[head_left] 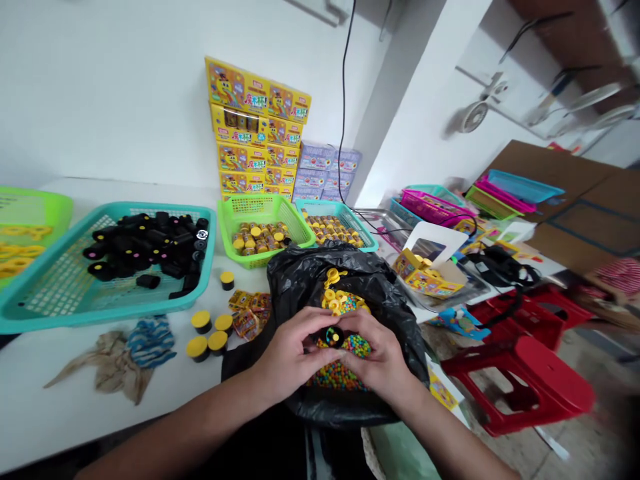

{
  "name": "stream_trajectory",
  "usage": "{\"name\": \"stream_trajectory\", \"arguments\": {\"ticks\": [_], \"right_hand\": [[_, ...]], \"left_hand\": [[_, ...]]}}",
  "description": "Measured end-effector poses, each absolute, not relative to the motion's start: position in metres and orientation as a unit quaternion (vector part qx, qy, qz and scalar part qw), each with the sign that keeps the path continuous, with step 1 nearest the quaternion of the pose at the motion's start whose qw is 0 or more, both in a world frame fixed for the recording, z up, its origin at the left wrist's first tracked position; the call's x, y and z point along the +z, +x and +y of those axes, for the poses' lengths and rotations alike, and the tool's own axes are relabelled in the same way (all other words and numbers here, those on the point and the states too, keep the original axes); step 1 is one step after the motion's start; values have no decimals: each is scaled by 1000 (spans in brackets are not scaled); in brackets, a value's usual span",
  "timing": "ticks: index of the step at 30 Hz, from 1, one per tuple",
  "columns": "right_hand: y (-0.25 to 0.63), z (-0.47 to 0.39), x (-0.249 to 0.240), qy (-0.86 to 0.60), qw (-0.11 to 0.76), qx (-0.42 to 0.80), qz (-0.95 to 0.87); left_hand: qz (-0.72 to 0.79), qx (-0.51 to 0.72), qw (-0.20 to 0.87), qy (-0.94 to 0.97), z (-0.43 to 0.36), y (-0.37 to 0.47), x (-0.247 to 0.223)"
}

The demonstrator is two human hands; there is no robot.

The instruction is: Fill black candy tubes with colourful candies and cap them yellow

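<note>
Both hands meet over a black plastic bag that holds many small colourful candy beads. My left hand and my right hand grip a small black cup from either side. Its round opening faces me, with a yellow piece in the middle and some coloured beads inside. Just beyond my fingertips, yellow plastic parts lie on the beads in the bag. To the left of the bag stand several black cups with yellow lids, near a pile of printed wrappers.
A teal basket of black parts stands left, a green basket of lidded cups behind the bag. Yellow boxes are stacked at the wall. Crumpled cloths lie front left. An opened carton and a red stool are right.
</note>
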State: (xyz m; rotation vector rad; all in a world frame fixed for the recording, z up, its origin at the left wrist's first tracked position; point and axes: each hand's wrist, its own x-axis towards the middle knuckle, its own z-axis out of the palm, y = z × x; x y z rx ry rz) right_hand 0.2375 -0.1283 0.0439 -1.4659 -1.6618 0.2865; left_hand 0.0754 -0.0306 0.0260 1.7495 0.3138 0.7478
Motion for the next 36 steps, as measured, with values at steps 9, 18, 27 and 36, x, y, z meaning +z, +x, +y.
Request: {"name": "stream_trajectory", "arguments": {"ticks": [9,18,27,36], "right_hand": [[282,-88,41,-779,166,112,-594],[272,-52,22,-799,99,99,-586],[290,-63,24,-793,216,155,-548],[220,-103,65,-594,574,473,-307]], "left_hand": [[284,309,656,627,-20,60,36],[290,312,672,606,-26,57,27],[268,343,670,601,-23,55,21],[237,332,625,666,-27,71,26]]}}
